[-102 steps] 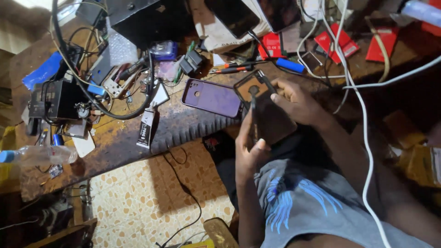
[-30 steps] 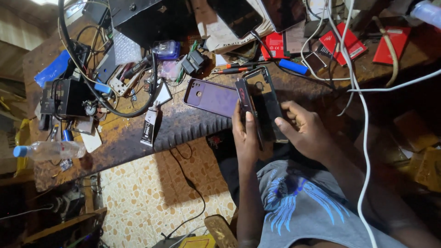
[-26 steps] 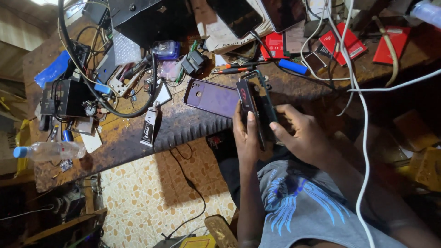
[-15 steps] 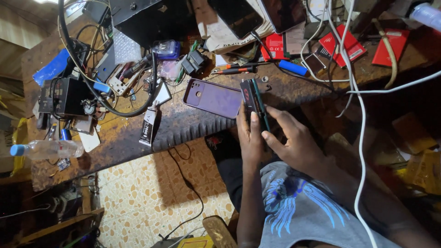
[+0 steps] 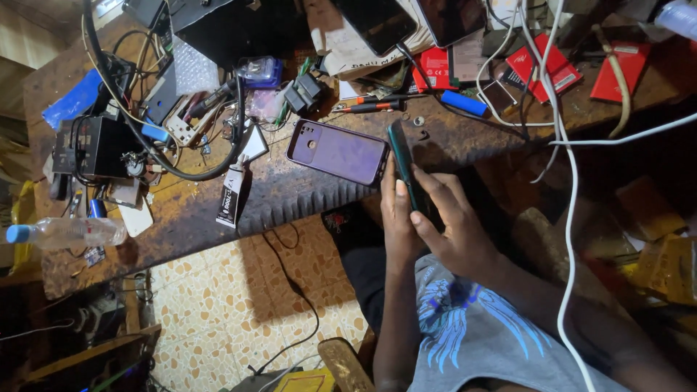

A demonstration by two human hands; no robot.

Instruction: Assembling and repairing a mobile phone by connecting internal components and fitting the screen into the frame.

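Observation:
Both my hands hold a dark smartphone (image 5: 404, 165) turned on its edge, just in front of the workbench. My left hand (image 5: 396, 218) grips it from the left side with the thumb against the edge. From the right, my right hand (image 5: 456, 225) presses its fingers along the phone's side. A purple phone case (image 5: 338, 152) lies face down on the bench, touching the held phone's left side.
The wooden workbench (image 5: 290, 192) is crowded with cables, a black box (image 5: 98, 145), a glue tube (image 5: 231, 199), red battery packs (image 5: 541, 69), screwdrivers (image 5: 377, 107) and phones at the back. A plastic bottle (image 5: 69, 232) lies at the left. A white cable (image 5: 566, 218) hangs on the right.
The phone was flat with its back facing me and has been turned onto its edge. My right hand moved from its top to its side.

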